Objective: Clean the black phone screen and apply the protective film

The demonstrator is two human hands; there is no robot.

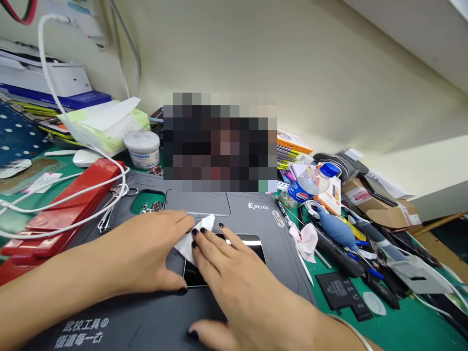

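Observation:
A phone (193, 277) with a glossy black screen lies flat on a dark grey work mat (248, 200) in front of me. My left hand (149, 253) braces the phone's left end, with its thumb at the near corner and its fingers toward the far edge. A folded white tissue (185, 249) rests on the screen's left part, between my two hands. My right hand (237, 273) lies across the phone, its fingers stretched close together and pressing the tissue's edge. Both hands cover much of the phone.
To the left are a red tool case (73, 204), a looping white cable (47, 58) and a white tub (142, 148). On the right stand a bottle (310, 185), a blue air blower (336, 226), a crumpled tissue (305, 241) and a black battery (341, 292).

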